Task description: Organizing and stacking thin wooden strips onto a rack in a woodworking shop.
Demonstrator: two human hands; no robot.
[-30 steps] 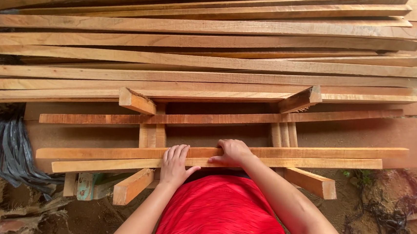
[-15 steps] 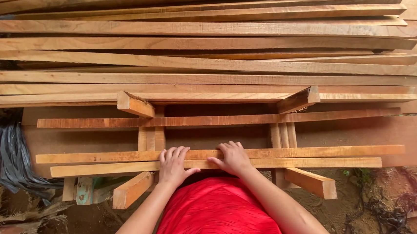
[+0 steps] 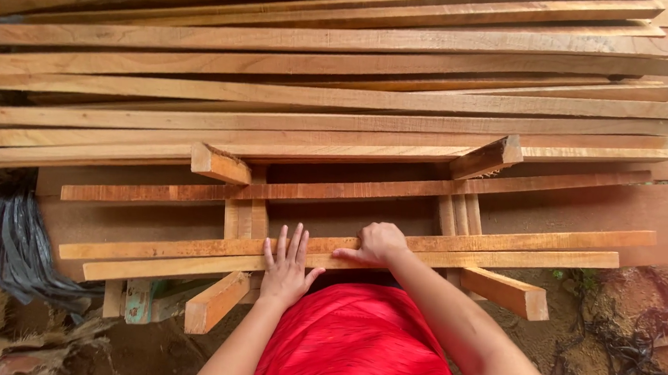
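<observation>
Wooden strips, two long thin ones side by side (image 3: 502, 250), run across lower centre of frame, resting on two short cross blocks. Left hand (image 3: 288, 266) lies flat on the nearer strip, palm down, fingers spread, gripping nothing. Right hand (image 3: 377, 243) sits just right of it, fingers curled down over the strips, pressing rather than clasping. Hands near each other, not touching. Left cross block (image 3: 216, 301) sticks out lower left, right cross block (image 3: 505, 292) lower right, both angled. A third strip (image 3: 349, 189) lies parallel further up, mid frame. Brown flat bench (image 3: 112, 219) board shows underneath. Big stack of long planks (image 3: 319, 61) fills upper half. Dark bundle of strapping (image 3: 12, 255) at left edge. Red garment (image 3: 354, 345) bottom centre. Dirt ground (image 3: 620, 348) lower right.
</observation>
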